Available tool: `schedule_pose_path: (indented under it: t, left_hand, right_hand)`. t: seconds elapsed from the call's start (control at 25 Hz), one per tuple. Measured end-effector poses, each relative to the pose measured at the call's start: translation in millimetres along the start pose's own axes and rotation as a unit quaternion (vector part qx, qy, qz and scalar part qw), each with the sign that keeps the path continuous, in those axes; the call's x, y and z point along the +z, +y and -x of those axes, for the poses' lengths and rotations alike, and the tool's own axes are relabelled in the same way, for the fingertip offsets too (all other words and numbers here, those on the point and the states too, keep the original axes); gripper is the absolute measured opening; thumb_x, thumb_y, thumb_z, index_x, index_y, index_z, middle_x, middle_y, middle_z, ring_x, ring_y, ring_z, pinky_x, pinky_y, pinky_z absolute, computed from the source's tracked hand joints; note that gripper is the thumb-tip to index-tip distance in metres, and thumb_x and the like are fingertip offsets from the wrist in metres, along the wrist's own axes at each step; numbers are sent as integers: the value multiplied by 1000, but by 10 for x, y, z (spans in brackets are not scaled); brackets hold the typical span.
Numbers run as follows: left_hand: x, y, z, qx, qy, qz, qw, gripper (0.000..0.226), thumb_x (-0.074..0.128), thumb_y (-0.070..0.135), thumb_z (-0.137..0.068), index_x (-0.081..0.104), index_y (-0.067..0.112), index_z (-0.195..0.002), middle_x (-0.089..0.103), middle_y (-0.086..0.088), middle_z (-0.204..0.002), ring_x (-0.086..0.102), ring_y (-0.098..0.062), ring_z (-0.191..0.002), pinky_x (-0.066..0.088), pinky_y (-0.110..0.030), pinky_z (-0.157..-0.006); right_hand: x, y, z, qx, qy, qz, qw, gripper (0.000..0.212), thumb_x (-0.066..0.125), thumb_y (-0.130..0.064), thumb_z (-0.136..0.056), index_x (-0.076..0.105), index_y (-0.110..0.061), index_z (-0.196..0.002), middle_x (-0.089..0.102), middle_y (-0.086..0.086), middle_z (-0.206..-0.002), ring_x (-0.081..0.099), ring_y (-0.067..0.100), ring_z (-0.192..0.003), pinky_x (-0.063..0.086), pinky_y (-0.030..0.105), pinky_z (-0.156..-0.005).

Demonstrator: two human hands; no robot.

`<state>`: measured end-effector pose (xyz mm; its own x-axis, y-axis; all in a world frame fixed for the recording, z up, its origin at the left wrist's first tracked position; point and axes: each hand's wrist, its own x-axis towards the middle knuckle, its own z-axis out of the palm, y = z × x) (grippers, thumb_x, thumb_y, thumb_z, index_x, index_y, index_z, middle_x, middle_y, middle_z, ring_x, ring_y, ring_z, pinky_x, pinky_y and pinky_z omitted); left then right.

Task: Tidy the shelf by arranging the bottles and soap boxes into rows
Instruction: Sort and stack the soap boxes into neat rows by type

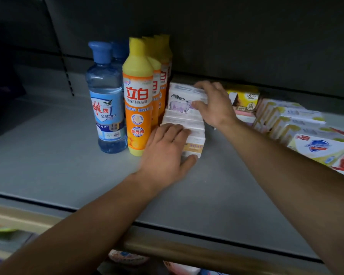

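Bottles already standing in order: blue bottles (107, 100) in a short file at left, orange bottles (137, 108) in a longer file just beside them, running back toward the rear of the shelf (48, 155). Looks finished, that part, as far as can be judged.

Soap boxes half done. White soap boxes (185, 122) forming a row right against the orange bottles, running front to back, the rear one (182, 100) raised or stacked higher, with an animal picture facing forward. Further right, well apart from both hands, a yellow box (244, 101) and several rows of pale boxes (290, 120), plus a larger red-and-blue soap pack (322, 149) at the frame edge; alignment there hard to judge, somewhat slanted. Probably still to be squared up.

Left hand (167, 153) lying flat and open across the front of the white row, fingers spread on the box tops, thumb curled round the front end; pressing or steadying, not lifting. Right hand (213, 104) closed around the right end of the raised rear box, thumb on its front face, fingers over the top. Row lying between the two hands, touching both.
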<state>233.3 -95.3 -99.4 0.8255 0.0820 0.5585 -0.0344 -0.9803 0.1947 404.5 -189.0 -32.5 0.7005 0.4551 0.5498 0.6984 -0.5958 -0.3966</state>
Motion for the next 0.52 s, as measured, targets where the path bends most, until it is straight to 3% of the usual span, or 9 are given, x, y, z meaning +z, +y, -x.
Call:
schedule_pose_path:
  t: [0.2,0.52]
  left_hand:
    - [4,-13,-19,-7,-5,3,1000,60,58,49,-84,56,14,-132,54,-4,-136,44,-27,-128,35,-42,-109]
    - [28,-3,-12,-12,-9,6,1000,59,59,49,-84,55,15,-133,53,-3,-137,42,-27,-129,33,-42,-111]
  right_hand:
    - [170,77,-74,-59,48,125,989,47,62,-38,-91,55,-23,-136,55,10,-123,44,32,-116,39,36,-96]
    - [193,106,-115,-44,46,149,987,47,61,-36,-93,54,-25,-138,52,10,-130,43,34,-120,41,41,-100]
